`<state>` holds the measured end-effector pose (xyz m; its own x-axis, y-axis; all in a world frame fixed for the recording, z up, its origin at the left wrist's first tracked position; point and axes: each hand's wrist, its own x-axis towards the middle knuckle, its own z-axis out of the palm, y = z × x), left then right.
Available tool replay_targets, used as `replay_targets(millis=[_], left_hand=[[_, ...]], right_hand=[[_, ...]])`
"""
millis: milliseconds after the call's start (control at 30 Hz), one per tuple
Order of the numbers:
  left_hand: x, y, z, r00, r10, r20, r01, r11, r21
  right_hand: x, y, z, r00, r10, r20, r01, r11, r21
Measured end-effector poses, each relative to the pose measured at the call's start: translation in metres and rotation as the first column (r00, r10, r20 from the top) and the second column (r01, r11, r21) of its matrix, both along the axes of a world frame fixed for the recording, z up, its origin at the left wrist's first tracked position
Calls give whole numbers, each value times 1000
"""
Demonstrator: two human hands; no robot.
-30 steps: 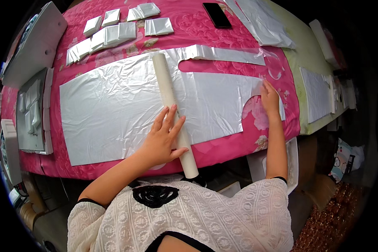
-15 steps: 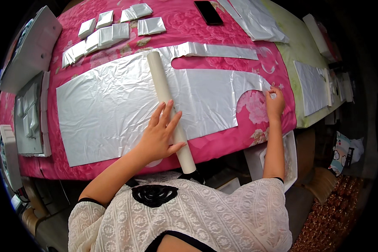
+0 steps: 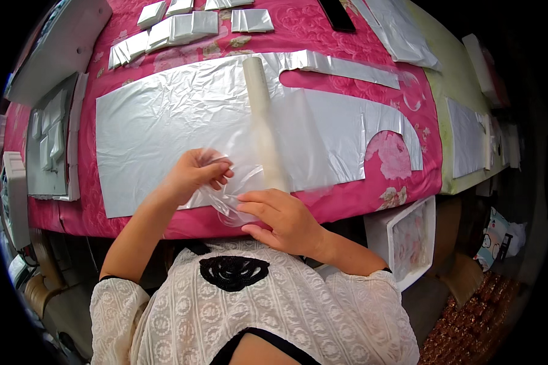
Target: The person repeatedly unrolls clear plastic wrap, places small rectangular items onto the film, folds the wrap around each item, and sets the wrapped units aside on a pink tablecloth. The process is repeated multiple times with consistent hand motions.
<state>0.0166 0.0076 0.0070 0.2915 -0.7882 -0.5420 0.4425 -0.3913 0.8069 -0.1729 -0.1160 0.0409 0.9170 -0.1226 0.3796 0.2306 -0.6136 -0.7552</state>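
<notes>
A silvery-white plastic sheet, cut like a bag with two handle strips, lies flat on the pink flowered cloth. Across its middle, a long cream tube runs from the far side toward me. Thin clear plastic film covers part of the tube and bunches up near my body. My left hand pinches that film left of the tube, fingers curled. Over the tube's near end is my right hand; its fingers and thumb are apart at the edge of the film, which touches them.
Folded silvery packets lie in rows at the back left. A dark phone and more plastic sheets lie at the back. A grey tray with small packets stands left. Below the table's right edge is a white bin.
My right hand has let go of the right handle strip and come in to the tube's near end. My left hand has left the tube and now pinches clear film.
</notes>
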Motion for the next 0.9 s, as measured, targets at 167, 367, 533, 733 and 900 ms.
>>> replay_targets(millis=[167, 367, 533, 733, 900], left_hand=[[91, 97, -7, 960, 219, 174, -245, 958, 150], [148, 153, -6, 892, -67, 447, -123, 915, 384], [120, 127, 23, -101, -561, 822, -398, 780, 483], [3, -12, 2, 72, 140, 988, 209, 966, -152], [-44, -55, -50, 97, -65, 993, 280, 959, 35]], right_hand=[[-36, -1, -2, 804, -497, -326, 383, 853, -354], [-45, 11, -24, 527, -462, -713, 316, 886, -341], [-45, 8, -24, 510, -452, -732, 330, 888, -319], [-47, 6, -23, 507, -434, -745, 336, 895, -292], [-47, -1, -21, 471, -364, -803, 333, 917, -220]])
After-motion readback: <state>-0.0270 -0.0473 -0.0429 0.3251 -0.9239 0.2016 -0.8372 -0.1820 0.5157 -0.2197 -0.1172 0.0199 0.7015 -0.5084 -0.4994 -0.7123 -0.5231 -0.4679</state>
